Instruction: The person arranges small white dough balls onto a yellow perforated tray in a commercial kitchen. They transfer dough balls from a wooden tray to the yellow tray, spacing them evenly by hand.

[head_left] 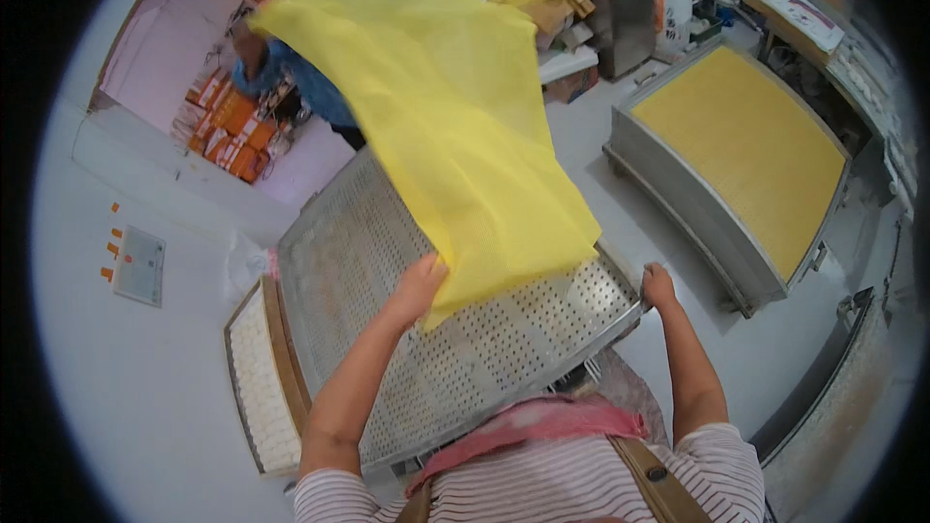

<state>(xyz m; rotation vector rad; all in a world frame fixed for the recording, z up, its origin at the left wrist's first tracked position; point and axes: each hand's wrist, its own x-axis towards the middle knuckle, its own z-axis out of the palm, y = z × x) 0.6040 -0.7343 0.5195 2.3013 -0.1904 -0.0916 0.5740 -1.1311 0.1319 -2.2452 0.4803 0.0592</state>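
Note:
A yellow mesh cloth [465,136] hangs slanting over a perforated metal tray [344,252]. My left hand [420,289] is closed on the cloth's near left edge, above the tray. Its fingertips are partly hidden by the cloth. The near right corner of the cloth hangs free over the tray's holes. My right hand [659,287] is wrapped round the tray's right corner. Across the tray stands another person in a blue sleeve [315,87], behind the raised far end of the cloth. That person's hand [252,46] is beside the cloth's far left corner.
To the right is a deep metal stand [678,169] topped with a yellow mesh surface [746,150]. A wooden-framed tray of white pieces [260,383] adjoins the perforated tray's left side. Orange crates [228,126] are piled beyond the doorway. A cluttered bench [823,39] runs along the far right.

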